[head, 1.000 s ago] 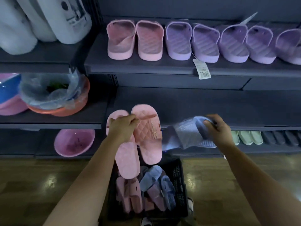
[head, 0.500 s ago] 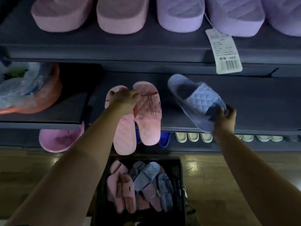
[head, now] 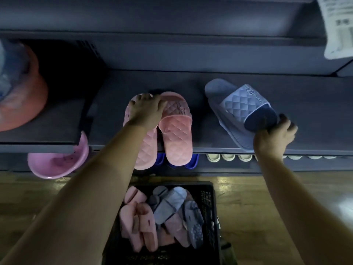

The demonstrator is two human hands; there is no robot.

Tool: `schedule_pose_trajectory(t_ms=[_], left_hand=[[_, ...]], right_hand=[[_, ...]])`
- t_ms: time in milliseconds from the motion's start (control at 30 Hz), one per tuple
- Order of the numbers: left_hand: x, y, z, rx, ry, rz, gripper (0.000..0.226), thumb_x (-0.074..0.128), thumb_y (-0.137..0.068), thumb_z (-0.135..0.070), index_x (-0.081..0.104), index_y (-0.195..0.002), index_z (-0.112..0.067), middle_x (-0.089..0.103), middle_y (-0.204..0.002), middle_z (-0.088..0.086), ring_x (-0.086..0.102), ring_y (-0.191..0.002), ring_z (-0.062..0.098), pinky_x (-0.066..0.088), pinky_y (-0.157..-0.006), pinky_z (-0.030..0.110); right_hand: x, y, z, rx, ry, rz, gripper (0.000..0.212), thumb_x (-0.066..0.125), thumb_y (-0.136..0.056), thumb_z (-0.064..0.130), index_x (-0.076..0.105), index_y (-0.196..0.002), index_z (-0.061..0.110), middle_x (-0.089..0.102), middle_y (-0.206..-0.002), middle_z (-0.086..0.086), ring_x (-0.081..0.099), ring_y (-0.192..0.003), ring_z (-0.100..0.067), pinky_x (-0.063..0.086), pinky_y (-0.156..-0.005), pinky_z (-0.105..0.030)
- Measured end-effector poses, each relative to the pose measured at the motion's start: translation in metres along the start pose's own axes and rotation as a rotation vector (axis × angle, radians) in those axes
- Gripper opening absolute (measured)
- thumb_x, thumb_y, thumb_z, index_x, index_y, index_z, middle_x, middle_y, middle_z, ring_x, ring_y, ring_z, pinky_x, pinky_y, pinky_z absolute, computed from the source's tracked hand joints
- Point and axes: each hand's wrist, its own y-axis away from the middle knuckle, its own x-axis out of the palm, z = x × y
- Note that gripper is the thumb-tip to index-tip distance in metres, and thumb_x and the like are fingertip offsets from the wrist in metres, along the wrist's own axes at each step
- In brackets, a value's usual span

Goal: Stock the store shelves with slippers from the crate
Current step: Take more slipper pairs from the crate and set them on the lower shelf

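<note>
Gripping the pink slipper pair (head: pixel 177 131) with curled fingers, the left hand (head: pixel 145 109) is holding it on the shelf (head: pixel 305 104), heels overhanging the edge, while the right hand (head: pixel 273 136) is pinching the heel of a blue slipper (head: pixel 238 106) lying askew on the same shelf. Stocking is looking only partly done, as the black crate (head: pixel 208 203) is holding many more slippers. The strap marks and the hanging paper tag (head: pixel 338 29) are showing nothing readable.

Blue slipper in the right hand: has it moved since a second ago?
Yes. The blue slipper has gone up and back onto the middle shelf; earlier it hung in front of that shelf's edge.
</note>
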Motion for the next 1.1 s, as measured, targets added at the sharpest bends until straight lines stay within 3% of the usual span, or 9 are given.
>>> schedule_pose_trajectory(t_ms=[133, 233, 333, 467, 567, 667, 867, 933, 1100], left_hand=[[0.007, 0.022, 0.01, 0.028, 0.223, -0.125, 0.046, 0.037, -0.099, -0.038, 0.042, -0.137, -0.014, 0.041, -0.139, 0.017, 0.035, -0.128, 0.036, 0.03, -0.107, 0.048], [0.02, 0.062, 0.019, 0.06, 0.281, -0.292, 0.053, 0.048, -0.095, -0.033, 0.04, -0.139, -0.004, 0.041, -0.14, 0.02, 0.038, -0.129, 0.038, 0.033, -0.108, 0.049], [0.04, 0.103, 0.025, 0.008, 0.187, -0.356, 0.062, 0.044, -0.09, -0.043, 0.041, -0.138, -0.005, 0.04, -0.143, 0.019, 0.039, -0.13, 0.038, 0.039, -0.102, 0.05], [0.057, 0.131, 0.024, -0.058, 0.214, -0.176, 0.085, 0.043, -0.078, -0.066, 0.033, -0.143, -0.011, 0.018, -0.154, 0.016, 0.019, -0.14, 0.044, 0.033, -0.104, 0.057], [0.061, 0.13, 0.024, -0.023, 0.283, -0.128, 0.084, 0.053, -0.076, -0.057, 0.031, -0.145, -0.014, 0.005, -0.156, 0.017, 0.016, -0.138, 0.046, 0.03, -0.109, 0.058], [0.065, 0.123, 0.033, -0.024, 0.282, -0.139, 0.081, 0.066, -0.077, -0.048, 0.032, -0.144, -0.017, -0.002, -0.157, 0.01, 0.016, -0.137, 0.043, 0.033, -0.107, 0.055], [0.065, 0.109, 0.045, -0.066, 0.114, -0.204, 0.074, 0.061, -0.08, -0.056, 0.037, -0.141, -0.023, -0.002, -0.157, 0.012, 0.031, -0.127, 0.04, 0.037, -0.1, 0.052], [0.061, 0.1, 0.057, -0.077, 0.14, -0.203, 0.074, 0.062, -0.08, -0.054, 0.038, -0.143, -0.024, -0.002, -0.158, 0.016, 0.028, -0.131, 0.041, 0.034, -0.102, 0.053], [0.05, 0.08, 0.1, -0.101, 0.139, -0.122, 0.082, 0.062, -0.082, -0.048, 0.022, -0.15, -0.025, -0.01, -0.158, 0.015, 0.01, -0.141, 0.042, 0.027, -0.111, 0.056]], right_hand=[[-0.003, 0.024, 0.018, -0.41, 0.021, -0.052, 0.046, 0.045, -0.084, 0.019, 0.049, -0.127, 0.001, 0.044, -0.13, -0.024, 0.037, -0.119, -0.04, 0.033, -0.1, -0.043], [0.011, 0.053, 0.037, -0.616, -0.039, 0.016, 0.034, 0.053, -0.088, 0.012, 0.057, -0.12, 0.002, 0.05, -0.124, -0.022, 0.041, -0.118, -0.03, 0.034, -0.102, -0.038], [0.038, 0.086, 0.045, -0.607, -0.044, 0.251, 0.035, 0.053, -0.087, 0.017, 0.059, -0.119, 0.004, 0.051, -0.123, -0.02, 0.047, -0.116, -0.033, 0.035, -0.101, -0.032], [0.075, 0.125, 0.036, -0.519, 0.054, 0.644, 0.049, 0.05, -0.081, 0.045, 0.059, -0.119, 0.015, 0.043, -0.134, -0.02, 0.047, -0.115, -0.041, 0.044, -0.095, -0.041], [0.089, 0.139, 0.034, -0.493, 0.105, 0.614, 0.049, 0.068, -0.079, 0.038, 0.057, -0.123, 0.017, 0.034, -0.143, -0.027, 0.038, -0.123, -0.045, 0.038, -0.1, -0.047], [0.095, 0.137, 0.039, -0.47, 0.094, 0.559, 0.048, 0.07, -0.079, 0.035, 0.058, -0.123, 0.021, 0.031, -0.147, -0.023, 0.036, -0.122, -0.042, 0.038, -0.099, -0.046], [0.12, 0.126, 0.054, -0.454, 0.097, 0.579, 0.09, 0.063, -0.073, 0.047, 0.028, -0.145, 0.007, 0.027, -0.151, -0.02, 0.027, -0.132, -0.041, 0.029, -0.106, -0.049], [0.126, 0.124, 0.063, -0.476, 0.096, 0.626, 0.092, 0.057, -0.07, 0.05, 0.026, -0.146, 0.007, 0.024, -0.153, -0.018, 0.024, -0.135, -0.039, 0.028, -0.108, -0.047], [0.15, 0.124, 0.088, -0.5, 0.071, 0.738, 0.091, 0.069, -0.079, 0.041, 0.019, -0.149, 0.013, 0.014, -0.157, -0.008, 0.014, -0.141, -0.03, 0.022, -0.112, -0.036]])
